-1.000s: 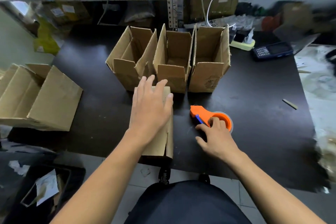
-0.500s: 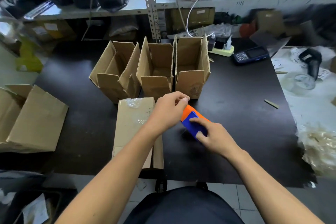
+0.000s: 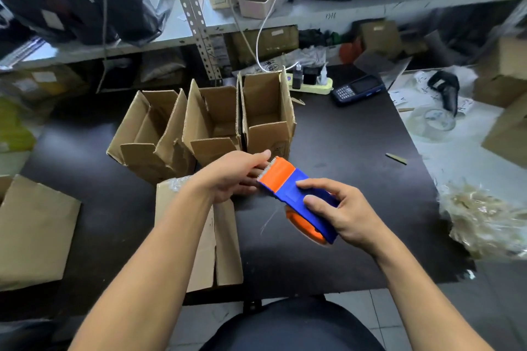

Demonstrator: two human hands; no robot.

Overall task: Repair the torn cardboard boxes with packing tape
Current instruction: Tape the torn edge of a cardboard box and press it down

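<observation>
1. While the right hand (image 3: 346,215) grips the blue-and-orange tape dispenser (image 3: 299,196) just above the near part of the desk (image 3: 342,151), fingers curled over its blue top, the toothed orange end points far and left, straight at the other hand.
2. The left hand (image 3: 232,177) is right at that cutter end, fingertips touching or nearly touching the teeth; it looks to be feeling for the loose tape end, though whether it has actually pinched any tape I cannot tell.
3. Under and to the left of both hands lies the flattened cardboard box (image 3: 214,239), its long axis running near to far, the near end hanging at the desk's near edge and a bit of crinkled clear tape showing at the far end.
4. Here is the relation that counts: the box sits left of and below the dispenser, nearer the left hand, so my read is the tape gets drawn leftward and down onto it, along that long axis.
5. Further back, three open boxes (image 3: 211,125) stand upright side by side, flaps up, touching one another.
6. Far right, a dark handheld scanner (image 3: 358,90) rests near a yellow power strip (image 3: 310,85).
</observation>
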